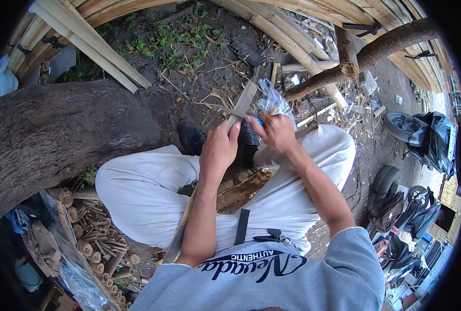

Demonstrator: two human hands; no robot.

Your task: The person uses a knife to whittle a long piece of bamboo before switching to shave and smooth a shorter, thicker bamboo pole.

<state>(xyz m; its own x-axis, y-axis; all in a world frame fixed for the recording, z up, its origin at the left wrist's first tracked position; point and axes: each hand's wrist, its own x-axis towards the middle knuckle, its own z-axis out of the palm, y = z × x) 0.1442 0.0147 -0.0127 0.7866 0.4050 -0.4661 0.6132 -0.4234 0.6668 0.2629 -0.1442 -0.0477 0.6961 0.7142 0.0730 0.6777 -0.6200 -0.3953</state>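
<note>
My left hand is closed round the near part of a long, flat bamboo strip that points away from me over my shoes. In my right hand is the blue handle of a knife. The knife's thin blade reaches left and lies across the strip just beyond my left fingers. A strip section also shows beside my left forearm. Clear crumpled plastic is beyond my right hand.
A thick tree trunk lies at the left. Cut bamboo pieces are stacked at the lower left. A branch crosses the upper right. Motorbikes stand at the right. Bamboo poles and weeds are ahead.
</note>
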